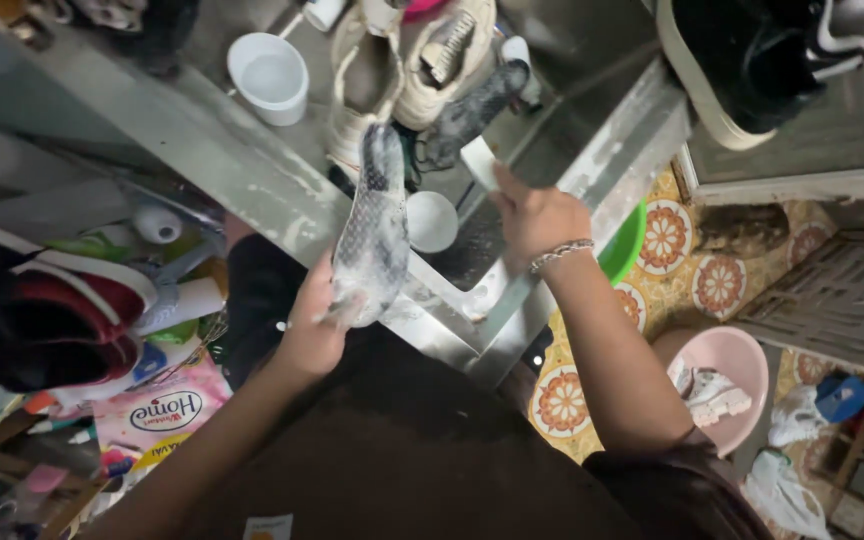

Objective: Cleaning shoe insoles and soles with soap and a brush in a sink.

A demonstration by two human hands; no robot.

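Grey soapy shoe insole (377, 230) gripped in left hand (312, 330), right hand (537, 215) clamped on a white brush handle (479, 163) over the steel sink (552, 60)

left hand (310, 325) gripping, right hand (537, 215) (seemingly) closed

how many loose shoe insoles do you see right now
2: a grey soapy insole held in the left hand, and a dark speckled insole lying over the metal sink. Others may be hidden.
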